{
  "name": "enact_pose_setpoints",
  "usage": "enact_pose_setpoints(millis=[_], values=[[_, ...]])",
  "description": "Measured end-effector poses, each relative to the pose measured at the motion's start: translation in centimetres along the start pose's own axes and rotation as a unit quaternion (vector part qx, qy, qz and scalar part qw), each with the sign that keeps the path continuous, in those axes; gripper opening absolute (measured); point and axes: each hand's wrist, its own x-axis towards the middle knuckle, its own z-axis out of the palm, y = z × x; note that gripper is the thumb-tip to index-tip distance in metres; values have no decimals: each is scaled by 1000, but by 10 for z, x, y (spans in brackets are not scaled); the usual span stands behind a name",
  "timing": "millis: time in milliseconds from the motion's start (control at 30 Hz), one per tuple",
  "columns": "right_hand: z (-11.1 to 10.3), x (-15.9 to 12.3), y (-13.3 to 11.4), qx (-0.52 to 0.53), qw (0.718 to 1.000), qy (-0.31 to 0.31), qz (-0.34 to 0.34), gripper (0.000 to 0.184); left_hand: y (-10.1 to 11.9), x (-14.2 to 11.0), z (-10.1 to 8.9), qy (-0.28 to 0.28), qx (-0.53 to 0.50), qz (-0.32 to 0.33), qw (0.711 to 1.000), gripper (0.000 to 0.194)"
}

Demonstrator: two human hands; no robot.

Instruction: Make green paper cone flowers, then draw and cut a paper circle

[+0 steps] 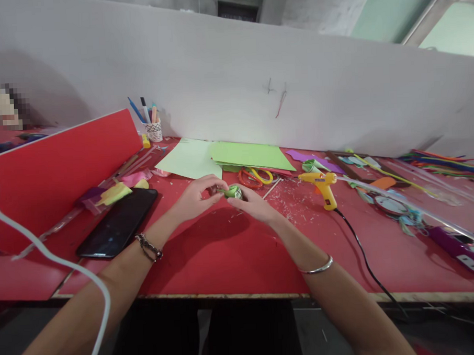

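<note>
A small piece of rolled green paper with dark markings is held above the red tabletop, between both hands. My left hand pinches its left side with thumb and fingertips. On its right side, the fingers of my right hand are closed around it; part of the paper is hidden by them. Just behind the hands lie scissors with yellow and orange handles. Light green paper sheets and a pale green sheet are stacked farther back.
A yellow glue gun with a black cord stands on the right, near a rolled green paper cone. A black phone lies left, beside a red board. A purple power strip sits far right. A pen cup stands behind.
</note>
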Motion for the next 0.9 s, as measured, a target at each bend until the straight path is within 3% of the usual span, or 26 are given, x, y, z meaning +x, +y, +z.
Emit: enact_pose_setpoints(millis=[200,467,767,900], values=[[-1,3,5,-15,999,20,-37,31,2,0,0,44,36,28,998,11],[4,3,8,-39,997,35,-51,35,2,-2,3,36,114,79,990,15],[4,2,3,-156,973,144,-88,26,-5,-3,5,49,175,133,974,12],[4,1,1,-173,967,155,-106,29,-8,-4,5,58,224,152,961,11]])
